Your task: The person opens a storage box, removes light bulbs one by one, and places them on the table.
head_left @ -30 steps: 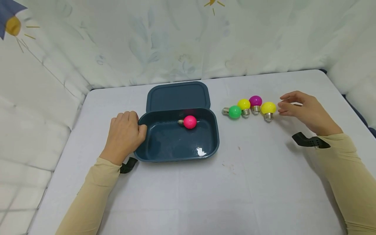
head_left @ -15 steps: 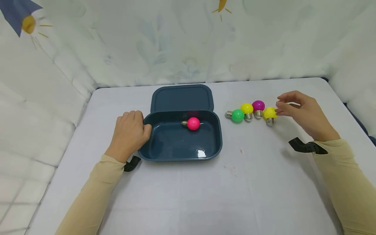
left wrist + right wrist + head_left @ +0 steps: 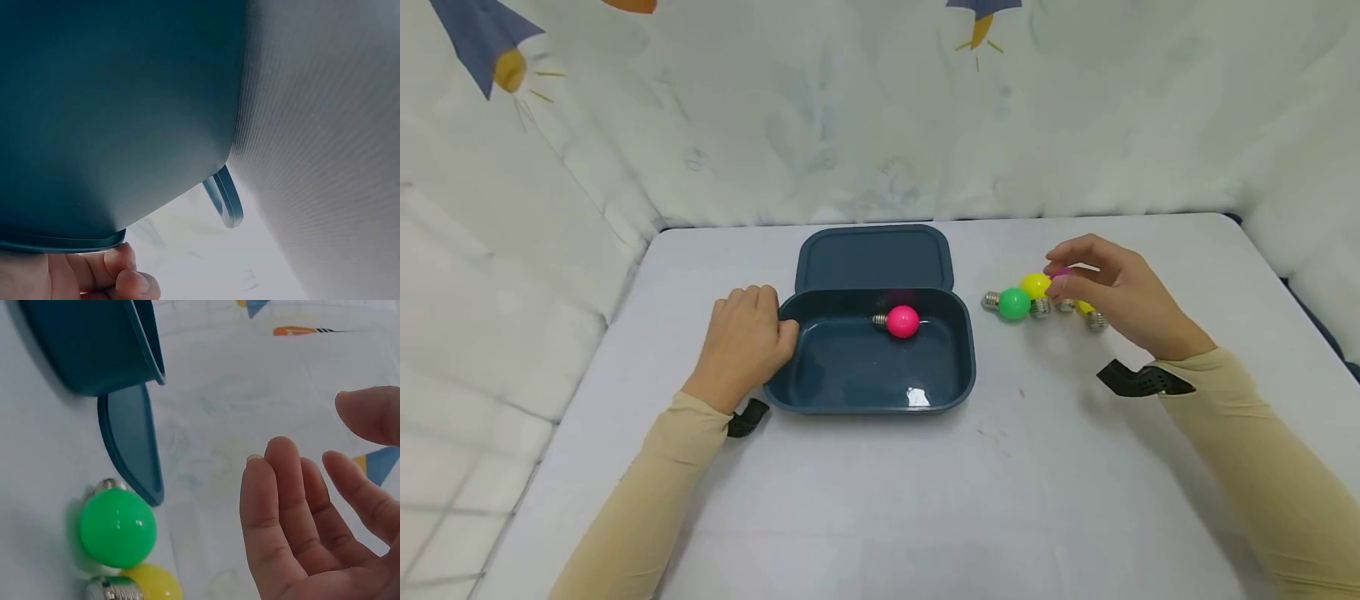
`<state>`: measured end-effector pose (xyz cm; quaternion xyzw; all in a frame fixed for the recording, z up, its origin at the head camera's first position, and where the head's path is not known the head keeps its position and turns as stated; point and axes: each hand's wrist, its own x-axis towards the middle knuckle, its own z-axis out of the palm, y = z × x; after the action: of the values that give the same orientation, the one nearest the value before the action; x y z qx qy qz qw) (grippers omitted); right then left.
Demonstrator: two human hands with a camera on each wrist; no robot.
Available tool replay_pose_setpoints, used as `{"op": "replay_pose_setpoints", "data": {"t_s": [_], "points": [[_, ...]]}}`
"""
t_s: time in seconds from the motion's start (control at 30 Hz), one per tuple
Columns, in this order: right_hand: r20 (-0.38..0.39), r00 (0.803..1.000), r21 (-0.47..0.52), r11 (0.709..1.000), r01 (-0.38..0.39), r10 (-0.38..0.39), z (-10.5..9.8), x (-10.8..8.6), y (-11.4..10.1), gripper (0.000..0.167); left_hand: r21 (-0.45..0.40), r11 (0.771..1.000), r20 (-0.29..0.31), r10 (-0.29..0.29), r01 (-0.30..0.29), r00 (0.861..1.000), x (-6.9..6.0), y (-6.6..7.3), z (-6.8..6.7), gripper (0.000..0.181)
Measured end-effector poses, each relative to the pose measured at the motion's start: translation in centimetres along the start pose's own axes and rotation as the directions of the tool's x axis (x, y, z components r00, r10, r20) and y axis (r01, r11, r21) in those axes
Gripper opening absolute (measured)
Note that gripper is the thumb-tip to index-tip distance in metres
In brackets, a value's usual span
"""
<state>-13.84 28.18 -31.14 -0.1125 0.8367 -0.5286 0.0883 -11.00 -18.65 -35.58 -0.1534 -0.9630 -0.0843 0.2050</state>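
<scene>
My left hand grips the left rim of a dark blue rectangular box, thumb over the edge. Inside the box lies a pink light bulb on its side. Right of the box, several bulbs form a row on the table: green, yellow, purple and another yellow one. Above the row's right part hovers my right hand, which partly hides the purple and right yellow bulbs. The right wrist view shows its fingers apart from the thumb, holding nothing.
A flat blue lid lies behind the box, against its back edge. White cloth covers the table, with small brownish specks right of the box. A patterned curtain hangs along the table's far edge.
My right hand has moved left, from beside the right yellow bulb to over the purple one. My left hand keeps its hold on the box. The head view has shifted slightly.
</scene>
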Motion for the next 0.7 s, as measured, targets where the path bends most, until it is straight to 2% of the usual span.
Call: {"op": "replay_pose_setpoints", "data": {"t_s": [0.2,0.33,0.7], "points": [[0.072,0.996,0.118,0.992,0.050,-0.058,1.9,1.1,-0.8,0.035,0.014,1.000,-0.002,0.006,-0.006,1.000,-0.2,0.0,-0.1,0.016],[0.156,0.982,0.189,0.979,0.072,-0.103,2.7,2.4,-1.2,0.036,0.020,1.000,-0.017,0.010,-0.010,1.000,-0.1,0.1,0.0,0.016],[0.342,0.929,0.151,0.984,0.094,-0.141,4.7,5.1,-3.2,0.046,0.015,1.000,-0.034,0.022,-0.022,0.999,0.3,0.7,0.2,0.016]]}}
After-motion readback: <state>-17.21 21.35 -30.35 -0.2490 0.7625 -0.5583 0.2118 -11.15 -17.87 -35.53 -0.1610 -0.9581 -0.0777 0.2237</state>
